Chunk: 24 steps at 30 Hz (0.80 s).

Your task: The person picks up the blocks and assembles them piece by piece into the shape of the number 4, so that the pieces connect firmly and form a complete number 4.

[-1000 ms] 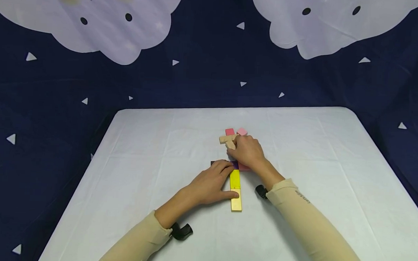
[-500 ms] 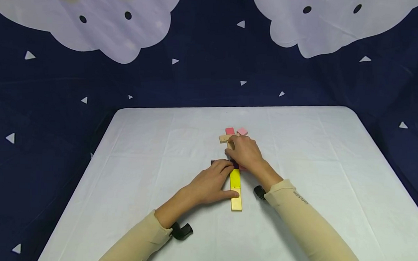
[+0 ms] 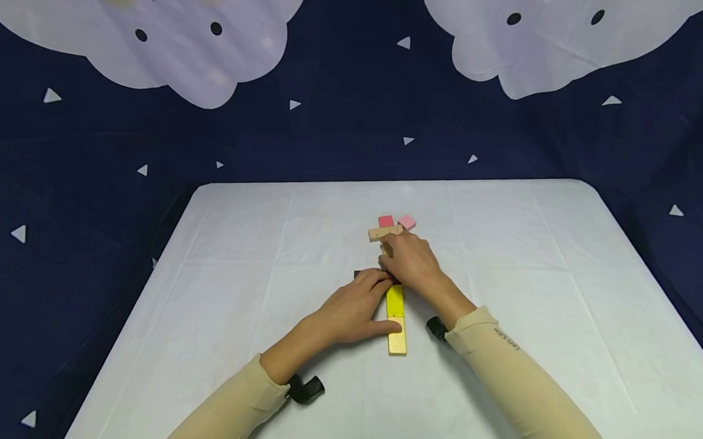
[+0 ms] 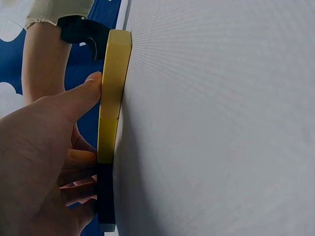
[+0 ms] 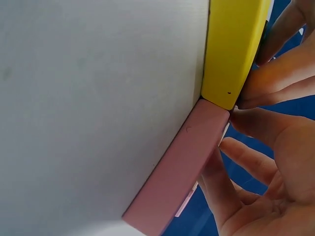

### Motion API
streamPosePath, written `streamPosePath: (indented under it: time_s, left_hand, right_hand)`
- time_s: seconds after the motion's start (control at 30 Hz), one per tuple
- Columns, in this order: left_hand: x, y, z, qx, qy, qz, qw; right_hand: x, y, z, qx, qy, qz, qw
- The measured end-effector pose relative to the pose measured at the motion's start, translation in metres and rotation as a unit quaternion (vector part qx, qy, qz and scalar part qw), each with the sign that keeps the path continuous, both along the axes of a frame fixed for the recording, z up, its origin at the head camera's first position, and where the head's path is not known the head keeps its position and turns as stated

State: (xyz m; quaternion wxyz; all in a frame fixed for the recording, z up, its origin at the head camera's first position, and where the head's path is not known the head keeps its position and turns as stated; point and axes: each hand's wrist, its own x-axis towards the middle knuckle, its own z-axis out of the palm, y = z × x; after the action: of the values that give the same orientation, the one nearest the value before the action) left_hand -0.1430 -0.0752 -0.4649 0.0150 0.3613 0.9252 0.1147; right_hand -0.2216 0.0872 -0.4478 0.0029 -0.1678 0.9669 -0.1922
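My left hand (image 3: pixel 348 310) rests along a row of blocks on the white table. Its thumb touches the pale yellow block (image 3: pixel 397 347), and its fingertips reach the far end of the bright yellow block (image 3: pixel 395 301). A dark block (image 4: pixel 105 194) continues the row in the left wrist view, partly behind the fingers. Just beyond, my right hand (image 3: pixel 411 260) stands with thumb and fingers spread around a plain wooden block, mostly hidden. In the right wrist view a pink block (image 5: pixel 177 167) meets the yellow one at an angle, right at the thumb and fingers.
Farther back lie another plain wooden block (image 3: pixel 380 234), a red block (image 3: pixel 386 221) and a light pink block (image 3: pixel 407 221). The white table (image 3: pixel 501 250) ends at a dark blue cloth (image 3: pixel 354 142) with clouds.
My right hand has moved slightly left and nearer to me, toward the left fingertips, covering the purple and pink blocks in the head view. The left hand stays put.
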Motion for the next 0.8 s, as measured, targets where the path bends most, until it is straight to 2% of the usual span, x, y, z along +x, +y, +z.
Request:
streamPosePath:
  time_s: [0.33, 0.8]
  left_hand:
    - [-0.0012, -0.0008, -0.0027, 0.003, 0.005, -0.003, 1.0]
    - [-0.0011, -0.0002, -0.0013, 0.0, 0.009, -0.003, 1.0]
  right_hand:
    - [-0.0007, 0.0046, -0.001, -0.02, -0.022, 0.003, 0.9995]
    - [0.0027, 0.0075, -0.0016, -0.012, -0.007, 0.017, 0.9998]
